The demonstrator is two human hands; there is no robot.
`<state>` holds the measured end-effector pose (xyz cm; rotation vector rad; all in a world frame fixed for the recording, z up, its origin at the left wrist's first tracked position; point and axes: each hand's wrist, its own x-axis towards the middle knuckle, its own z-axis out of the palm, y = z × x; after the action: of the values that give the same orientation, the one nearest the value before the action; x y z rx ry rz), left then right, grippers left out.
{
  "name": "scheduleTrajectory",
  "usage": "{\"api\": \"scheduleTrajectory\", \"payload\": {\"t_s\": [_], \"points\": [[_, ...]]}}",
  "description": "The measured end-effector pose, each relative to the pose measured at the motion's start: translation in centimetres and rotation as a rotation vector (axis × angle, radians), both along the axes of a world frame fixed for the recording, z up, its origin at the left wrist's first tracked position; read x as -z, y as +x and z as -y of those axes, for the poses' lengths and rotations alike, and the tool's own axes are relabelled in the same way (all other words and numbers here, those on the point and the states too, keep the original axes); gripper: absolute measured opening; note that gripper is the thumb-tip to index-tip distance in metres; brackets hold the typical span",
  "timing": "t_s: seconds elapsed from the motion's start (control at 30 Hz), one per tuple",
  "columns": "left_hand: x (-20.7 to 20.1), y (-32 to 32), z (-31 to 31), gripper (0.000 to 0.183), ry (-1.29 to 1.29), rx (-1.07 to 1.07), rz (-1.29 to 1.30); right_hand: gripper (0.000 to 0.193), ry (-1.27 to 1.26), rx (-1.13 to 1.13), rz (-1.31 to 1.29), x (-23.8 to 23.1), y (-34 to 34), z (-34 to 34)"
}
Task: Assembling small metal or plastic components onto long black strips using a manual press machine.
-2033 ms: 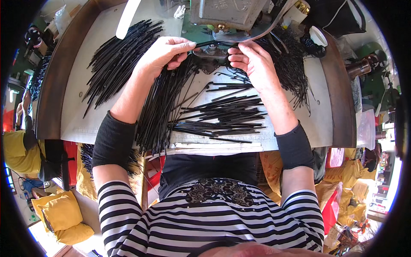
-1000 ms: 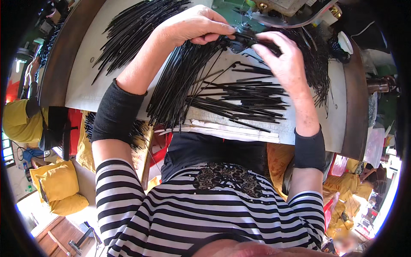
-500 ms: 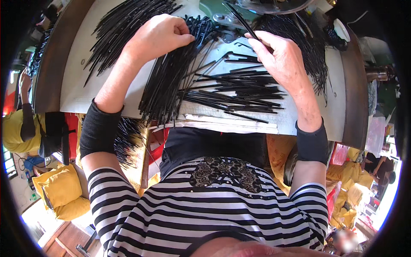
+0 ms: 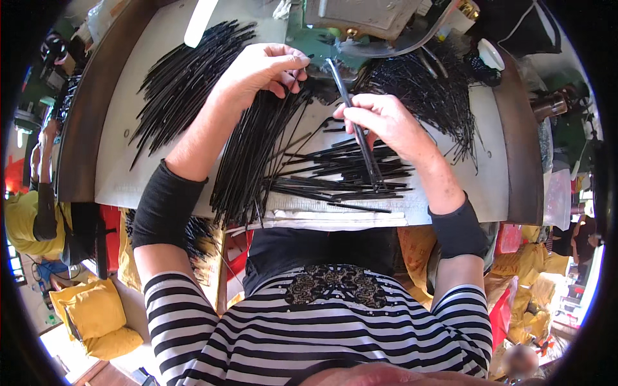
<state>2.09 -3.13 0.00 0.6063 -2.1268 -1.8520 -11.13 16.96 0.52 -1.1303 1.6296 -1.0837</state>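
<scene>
In my right hand [image 4: 389,125] is a dark, slender rod-like piece [image 4: 340,85], gripped between thumb and fingers. It slants with its light tip pointing up at the machine and its lower end over loose black strips [image 4: 335,168]. My left hand [image 4: 267,72] is closed in a pinch above the top end of a bundle of long black strips [image 4: 248,157]. A small dark bit shows at its fingertips, too small to name. The two hands are apart, with the rod's tip close to the left fingers.
A green machine base [image 4: 297,35] with a grey metal housing [image 4: 370,18] stands at the far side. More black strips lie in a left pile [image 4: 187,90] and a right pile [image 4: 431,96]. A dark raised edge [image 4: 524,154] borders the white tabletop [image 4: 116,154]. A co-worker [image 4: 32,219] is at far left.
My left hand has moved right, its fingertips now past the bundle's top. My right hand has come down and left, and the rod now lies across the front of the fingers. The whole view has shifted slightly.
</scene>
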Motion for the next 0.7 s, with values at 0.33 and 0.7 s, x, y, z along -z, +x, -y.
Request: {"api": "scheduleTrajectory", "payload": {"t_s": [0.33, 0.7], "points": [[0.7, -2.2, -1.7, 0.031, 0.158, -0.029, -0.161, 0.035, -0.080, 0.051, 0.153, 0.1, 0.2, 0.2], [0.8, -1.9, -2.1, 0.033, 0.149, -0.005, -0.156, 0.035, -0.079, 0.021, 0.182, 0.5, 0.2, 0.6]]}}
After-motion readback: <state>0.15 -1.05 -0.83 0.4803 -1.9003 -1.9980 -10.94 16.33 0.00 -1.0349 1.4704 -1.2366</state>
